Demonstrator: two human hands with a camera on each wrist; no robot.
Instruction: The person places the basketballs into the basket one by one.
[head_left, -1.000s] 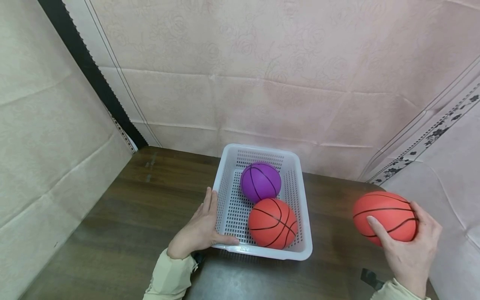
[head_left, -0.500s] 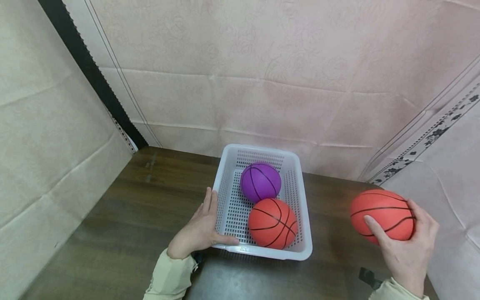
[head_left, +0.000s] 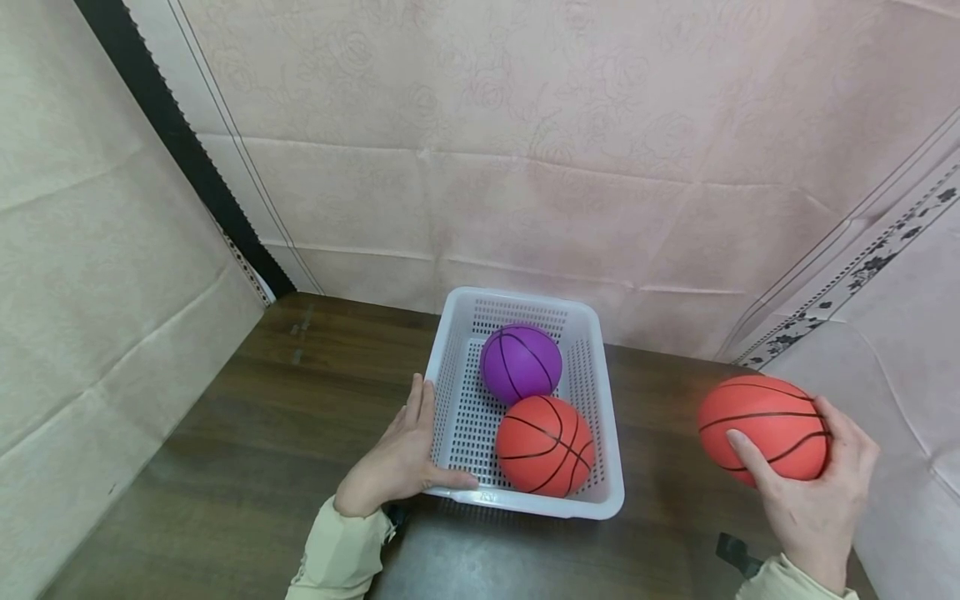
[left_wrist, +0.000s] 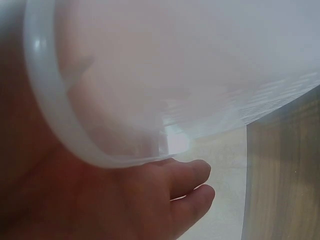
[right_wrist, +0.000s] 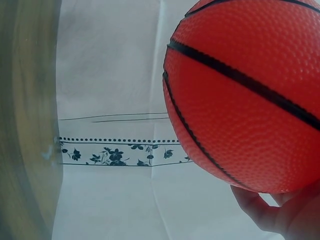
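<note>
A white perforated plastic basket (head_left: 609,417) rests on the table, holding a purple ball (head_left: 521,362) marked like a basketball and, nearer its front, an orange-red toy basketball (head_left: 545,446). At the basket's front left corner, my left hand (head_left: 397,458) lies with straight fingers along the outer side and the thumb on the front rim. In the left wrist view, fingers (left_wrist: 192,175) extend beneath the curved rim (left_wrist: 42,75). To the right of the basket, my right hand (head_left: 821,492) grips a second orange-red toy basketball (head_left: 765,425); the right wrist view shows that ball (right_wrist: 250,95) up close.
Pale patterned cloth (head_left: 525,167) hangs behind the dark wooden table (head_left: 262,433) and at both sides. A floral-bordered cloth (head_left: 900,400) is close to the right hand. Dark tape (head_left: 735,552) lies near the right sleeve.
My right hand has shifted slightly left and up with its basketball, mostly in the first half second. The left hand, the basket and the balls in it look nearly still.
</note>
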